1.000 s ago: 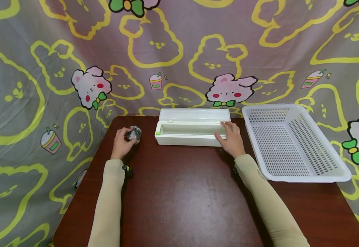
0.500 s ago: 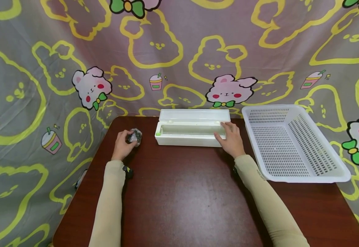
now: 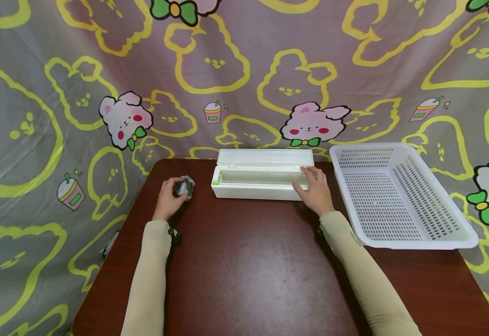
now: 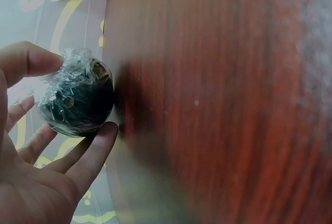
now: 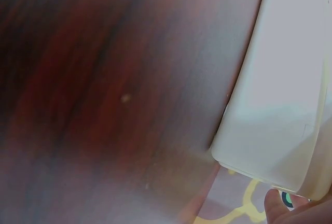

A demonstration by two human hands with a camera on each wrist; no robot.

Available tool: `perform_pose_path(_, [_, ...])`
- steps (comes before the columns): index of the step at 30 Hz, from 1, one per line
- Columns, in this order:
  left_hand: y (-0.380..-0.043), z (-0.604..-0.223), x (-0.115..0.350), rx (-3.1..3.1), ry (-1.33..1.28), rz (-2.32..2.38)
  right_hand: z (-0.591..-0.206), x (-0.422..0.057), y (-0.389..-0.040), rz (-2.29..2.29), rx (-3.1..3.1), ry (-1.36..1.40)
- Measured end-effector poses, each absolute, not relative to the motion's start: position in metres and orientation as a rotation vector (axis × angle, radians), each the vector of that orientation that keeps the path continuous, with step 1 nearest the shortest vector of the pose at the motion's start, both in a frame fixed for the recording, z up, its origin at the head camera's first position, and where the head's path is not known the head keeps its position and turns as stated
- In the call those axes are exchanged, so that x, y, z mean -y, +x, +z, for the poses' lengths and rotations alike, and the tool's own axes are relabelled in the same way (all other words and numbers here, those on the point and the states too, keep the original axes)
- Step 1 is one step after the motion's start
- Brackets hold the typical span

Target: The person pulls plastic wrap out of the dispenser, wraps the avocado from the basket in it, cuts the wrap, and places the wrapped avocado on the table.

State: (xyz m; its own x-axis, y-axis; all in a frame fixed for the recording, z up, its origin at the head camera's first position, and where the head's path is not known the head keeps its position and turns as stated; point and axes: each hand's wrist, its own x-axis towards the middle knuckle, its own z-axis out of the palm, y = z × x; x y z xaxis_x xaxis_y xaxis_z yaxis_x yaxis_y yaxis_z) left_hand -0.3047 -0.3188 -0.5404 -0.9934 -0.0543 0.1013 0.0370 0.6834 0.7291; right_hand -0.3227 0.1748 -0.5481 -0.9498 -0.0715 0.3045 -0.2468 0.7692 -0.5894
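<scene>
My left hand holds a round dark-green thing wrapped in crinkled clear plastic film at the table's far left. In the left wrist view, the thumb lies on the bunched film and a fingertip touches the underside, close to the tabletop. A long white box stands at the back middle, its lid tipped back. The long trough inside shows no roll. My right hand rests on the box's right end, fingers spread. The right wrist view catches only some fingers at the box's end.
A white perforated plastic basket stands right of the box, near the table's right edge. The brown wooden table meets a cartoon-print curtain at the back. A small green piece sits on the box's left end.
My left hand and the wrapped round thing have come slightly nearer and to the right, and the thing has turned a little. The right hand has stayed on the box.
</scene>
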Motion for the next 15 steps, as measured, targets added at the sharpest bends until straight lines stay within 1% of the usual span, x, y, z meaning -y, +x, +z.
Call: perform_pose_path(15, [-0.3011, -0.5379, 0.3178, 2.789, -0.019, -1.178, -0.5465, -0.1741, -0.3214, 0.956, 2.699, 0.243])
